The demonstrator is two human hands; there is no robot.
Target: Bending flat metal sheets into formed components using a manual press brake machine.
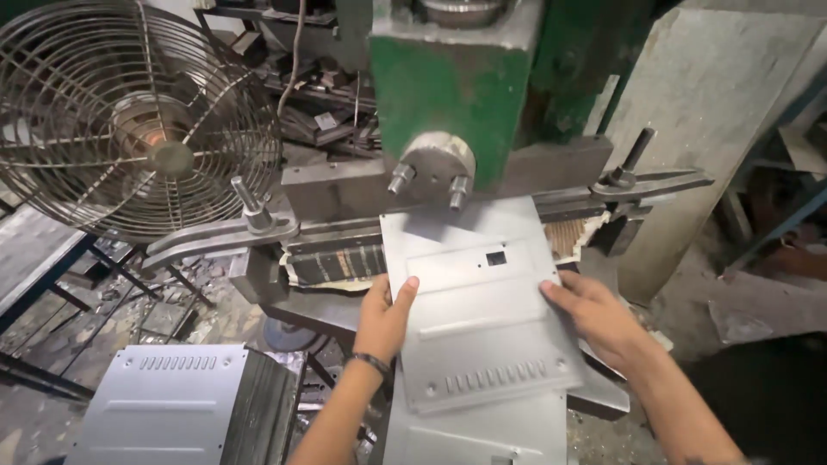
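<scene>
A person holds a flat grey metal panel (478,301) by its two side edges under a green press machine (448,77). The left hand (383,319) grips the panel's left edge: its thumb lies on top of the sheet and the fingers (372,297) curl under the edge, closed on it. A dark band sits on that wrist. The right hand (594,314) rests on the right edge, its fingers pressed flat against the sheet's rim; whether they wrap beneath it cannot be told.

Between the two sets of fingers the panel stretches away from the person. Its far end reaches in under the press's round steel head (435,164), well beyond the fingertips. A small square cutout (496,257) lies ahead of the fingers, nearer the right hand's side. A row of louvre slots (495,377) lies behind them, near the panel's close end.

Beneath the held panel, another sheet (482,430) of the same kind shows, cut off by the bottom edge. To the left of the left forearm stands a stack of similar panels (168,405), also cut off below. A wire-caged fan (129,116) stands far to the left. The press's upper part runs off the top, and the space under the panel's far end is in shadow, so how it seats there is hard to make out.
</scene>
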